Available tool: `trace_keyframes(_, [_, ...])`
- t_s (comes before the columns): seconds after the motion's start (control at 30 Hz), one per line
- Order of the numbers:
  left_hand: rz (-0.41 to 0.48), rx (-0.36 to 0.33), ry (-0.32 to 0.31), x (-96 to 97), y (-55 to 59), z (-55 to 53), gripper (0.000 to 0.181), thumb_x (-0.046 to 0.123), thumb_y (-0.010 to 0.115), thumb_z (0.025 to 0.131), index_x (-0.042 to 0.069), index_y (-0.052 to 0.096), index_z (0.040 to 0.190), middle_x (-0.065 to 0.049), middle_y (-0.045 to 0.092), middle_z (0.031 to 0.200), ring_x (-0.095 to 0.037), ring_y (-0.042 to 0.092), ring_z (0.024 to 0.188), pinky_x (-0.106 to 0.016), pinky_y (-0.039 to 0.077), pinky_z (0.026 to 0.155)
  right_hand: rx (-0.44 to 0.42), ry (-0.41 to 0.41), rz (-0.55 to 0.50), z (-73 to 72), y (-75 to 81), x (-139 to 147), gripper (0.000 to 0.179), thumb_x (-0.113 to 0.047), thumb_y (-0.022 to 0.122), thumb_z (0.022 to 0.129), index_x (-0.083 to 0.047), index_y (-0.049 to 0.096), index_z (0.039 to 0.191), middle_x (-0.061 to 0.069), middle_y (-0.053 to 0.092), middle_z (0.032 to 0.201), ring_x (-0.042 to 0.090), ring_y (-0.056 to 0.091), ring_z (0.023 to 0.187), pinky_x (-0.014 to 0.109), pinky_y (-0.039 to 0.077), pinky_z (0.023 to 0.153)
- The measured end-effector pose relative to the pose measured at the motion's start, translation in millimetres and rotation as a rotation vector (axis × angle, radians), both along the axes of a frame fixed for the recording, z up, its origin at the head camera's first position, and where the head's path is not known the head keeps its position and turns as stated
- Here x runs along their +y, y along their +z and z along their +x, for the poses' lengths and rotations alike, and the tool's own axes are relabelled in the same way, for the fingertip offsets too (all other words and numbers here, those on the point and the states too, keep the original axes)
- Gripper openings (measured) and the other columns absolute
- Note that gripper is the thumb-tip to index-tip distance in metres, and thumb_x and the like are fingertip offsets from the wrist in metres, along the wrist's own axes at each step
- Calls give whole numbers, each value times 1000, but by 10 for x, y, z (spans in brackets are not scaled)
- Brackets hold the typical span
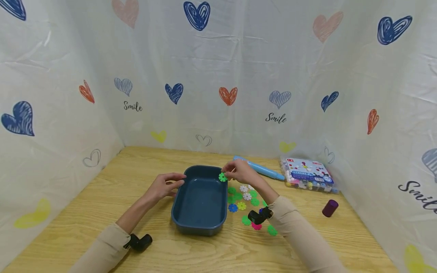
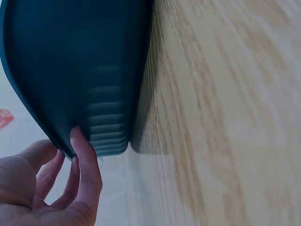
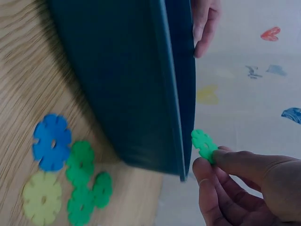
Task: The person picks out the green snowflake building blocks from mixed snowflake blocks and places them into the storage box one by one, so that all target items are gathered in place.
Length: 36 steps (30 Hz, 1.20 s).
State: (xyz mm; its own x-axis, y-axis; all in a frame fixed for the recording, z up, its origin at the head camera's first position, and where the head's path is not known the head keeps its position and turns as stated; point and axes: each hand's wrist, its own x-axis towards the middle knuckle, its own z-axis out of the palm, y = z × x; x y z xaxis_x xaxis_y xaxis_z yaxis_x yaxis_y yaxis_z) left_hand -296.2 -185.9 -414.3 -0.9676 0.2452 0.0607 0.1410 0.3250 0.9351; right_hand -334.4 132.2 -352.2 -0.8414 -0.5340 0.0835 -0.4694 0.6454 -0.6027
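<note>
A dark blue-green plastic tub (image 1: pixel 199 230) stands on the wooden table. My left hand (image 1: pixel 165 186) holds the tub's left rim; in the left wrist view its fingers (image 2: pixel 85 162) lie against the outer wall, with the thumb at the rim. Over the tub's far right corner, my right hand (image 1: pixel 240 171) pinches a green snowflake disc (image 1: pixel 222 177) between thumb and fingertips. In the right wrist view the green disc (image 3: pixel 204 145) is held just above the rim. Beside the tub on the right lie several loose discs, among them a blue one (image 1: pixel 233 207) and a yellow one (image 1: pixel 241 206).
Behind the right hand lies a light blue tube-like object (image 1: pixel 266 171). A clear plastic box of small colourful parts (image 1: pixel 308 174) stands at the back right, with a dark purple cylinder (image 1: pixel 330 208) nearer. Heart-printed curtains (image 1: pixel 218 76) enclose the table on three sides.
</note>
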Motion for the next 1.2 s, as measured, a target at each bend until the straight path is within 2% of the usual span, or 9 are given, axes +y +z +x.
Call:
trace_keyframes(0.2, [14,-23,2,-3,-27,-6,43,29,63,97,4,60,132,-20,58,134,-19,62,104,-30,60,73,-42,10,-14,-83,-24,-256,17,-6,60,96,-4,71,109,13,73,97,26,72,81,32,60,70])
trace_keyframes(0.5, [-22,-27,23,11,8,-15,45,32,64,95,4,61,131,-19,59,134,-23,63,107,-35,61,76,-152,11,-99,-185,-53,-552,16,4,60,92,5,71,105,21,73,93,35,72,84,38,62,75])
trace_keyframes(0.7, [-24,-27,18,19,7,-9,46,32,63,96,4,60,132,-19,58,135,-23,63,107,-34,61,75,-162,-14,-94,-214,-92,-760,16,6,62,91,7,71,104,23,72,94,35,72,84,41,61,77])
trace_keyframes(0.87, [2,-29,0,-2,-4,-7,46,31,63,96,4,59,134,-20,56,138,-28,62,112,-35,61,75,-184,-41,-67,-222,-141,-943,16,8,63,88,6,72,101,21,72,94,30,73,80,36,62,73])
trace_keyframes(1.07, [-13,-31,2,-7,-19,-23,47,32,63,96,5,59,134,-19,56,137,-22,64,107,-33,61,74,-155,-54,-16,-225,-189,-1055,17,7,66,86,3,74,101,18,73,97,22,73,75,26,60,66])
trace_keyframes(1.2, [-12,-31,-4,-15,-21,-30,47,32,63,97,5,58,134,-21,56,136,-22,66,103,-33,61,74,-152,-60,-32,-230,-231,-1092,15,6,66,87,3,74,100,17,73,97,21,72,74,22,58,62])
